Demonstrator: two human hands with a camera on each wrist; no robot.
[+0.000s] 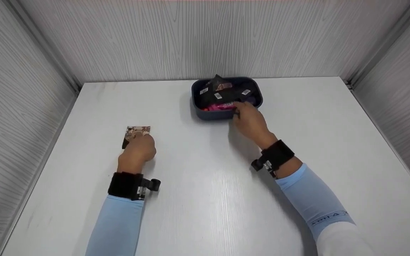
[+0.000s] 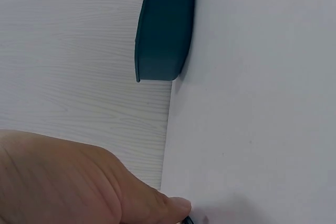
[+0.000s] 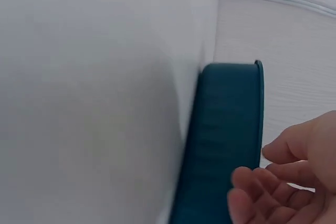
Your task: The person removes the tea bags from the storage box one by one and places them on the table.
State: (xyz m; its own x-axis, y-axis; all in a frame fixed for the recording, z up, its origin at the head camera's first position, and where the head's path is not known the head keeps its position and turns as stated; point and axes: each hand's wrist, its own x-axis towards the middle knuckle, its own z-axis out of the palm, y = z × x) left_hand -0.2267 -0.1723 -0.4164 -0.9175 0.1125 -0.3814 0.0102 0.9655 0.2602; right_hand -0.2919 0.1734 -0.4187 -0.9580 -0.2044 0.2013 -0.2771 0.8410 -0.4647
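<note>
In the head view my left hand [image 1: 139,148] pinches a small brown-patterned packet [image 1: 137,128] on the left part of the table. Its thumb [image 2: 178,204] presses a dark edge low in the left wrist view; the hand covers much of the packet. My right hand [image 1: 250,120] is over the near right rim of a dark blue plastic bin [image 1: 212,115], fingers loosely curled. Its index fingertip overlaps a pink packet [image 1: 221,106] inside. No held thing shows between the thumb and fingers [image 3: 241,205] in the right wrist view. Black packets [image 1: 231,95] with white labels fill the bin.
The bin stands at the back of the white table [image 1: 198,185], close to the wood-grain back panel [image 1: 176,39]. Side panels [image 1: 9,106] rise at the left and right. Each wrist wears a black strap [image 1: 125,185] with a small camera.
</note>
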